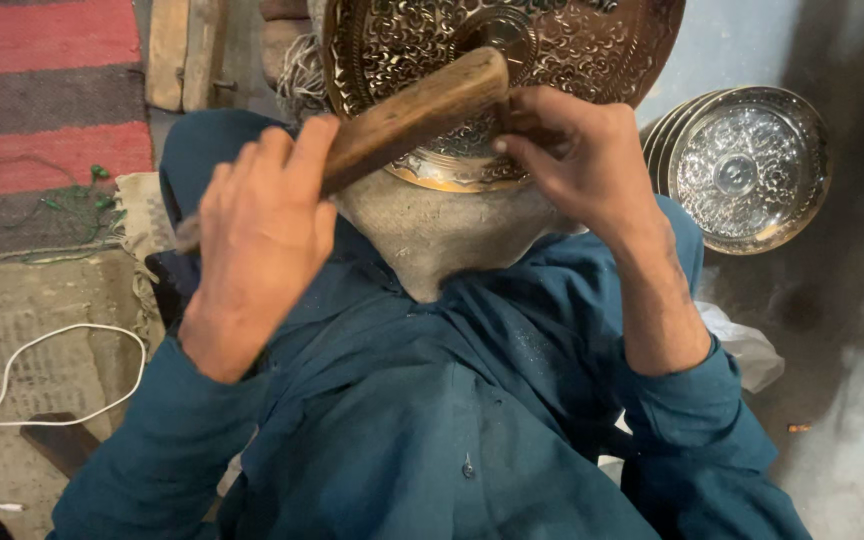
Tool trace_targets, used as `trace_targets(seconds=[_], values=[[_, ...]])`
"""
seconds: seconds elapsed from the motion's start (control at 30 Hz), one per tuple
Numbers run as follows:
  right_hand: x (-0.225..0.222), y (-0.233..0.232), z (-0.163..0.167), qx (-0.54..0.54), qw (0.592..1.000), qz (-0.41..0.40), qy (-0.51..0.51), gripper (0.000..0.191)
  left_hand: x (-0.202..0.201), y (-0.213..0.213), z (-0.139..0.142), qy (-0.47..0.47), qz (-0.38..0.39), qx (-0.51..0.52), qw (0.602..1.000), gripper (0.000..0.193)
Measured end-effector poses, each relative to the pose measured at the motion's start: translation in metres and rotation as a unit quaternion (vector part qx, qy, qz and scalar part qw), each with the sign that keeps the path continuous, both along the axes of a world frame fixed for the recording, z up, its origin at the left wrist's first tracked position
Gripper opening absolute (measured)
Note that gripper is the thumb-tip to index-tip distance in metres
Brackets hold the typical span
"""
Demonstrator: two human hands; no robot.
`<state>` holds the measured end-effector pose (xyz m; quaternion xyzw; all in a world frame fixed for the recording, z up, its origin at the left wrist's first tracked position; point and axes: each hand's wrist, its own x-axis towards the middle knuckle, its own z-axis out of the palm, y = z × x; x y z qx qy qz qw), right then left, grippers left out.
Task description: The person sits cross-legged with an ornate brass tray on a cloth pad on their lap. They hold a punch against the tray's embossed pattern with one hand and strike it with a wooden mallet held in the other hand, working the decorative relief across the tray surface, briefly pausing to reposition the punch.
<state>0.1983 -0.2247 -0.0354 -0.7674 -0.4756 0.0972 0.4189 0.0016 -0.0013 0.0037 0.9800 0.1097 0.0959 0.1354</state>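
Red and grey stripes of a rug [47,110] fill the upper left corner, one green cord [67,195] lying on it and one white cable [22,390] looping over the mat below. Left hand [257,240], fingers clamped round a wooden mallet [417,115], holds it slanting up to the right; its head lies against one embossed brass plate [512,60], cut off by the top edge. Right hand [577,160] pinches that plate's lower rim, fingers together on it. A grey pad [432,235] under the plate rests on the lap; what carries it is hidden. Right of the arms a stack of silver plates [747,165] leans, too close-packed to count, with bare floor below.
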Motion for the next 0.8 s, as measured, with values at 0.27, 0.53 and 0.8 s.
trace_targets(seconds=[0.27, 0.53, 0.8], values=[[-0.0006, 0.0012, 0.0022, 0.007, 0.999, -0.007, 0.045, 0.03, -0.0035, 0.003, -0.0042, -0.04, 0.013, -0.043, 0.998, 0.06], [0.0008, 0.0009, 0.0035, -0.007, 0.999, -0.013, 0.032, 0.031, -0.0016, 0.0038, -0.0039, -0.039, 0.025, -0.074, 0.996, 0.063], [0.0022, 0.0004, 0.0038, -0.007, 0.998, -0.008, 0.056, 0.031, -0.0009, 0.0007, -0.0021, -0.122, 0.002, -0.172, 0.977, 0.06]])
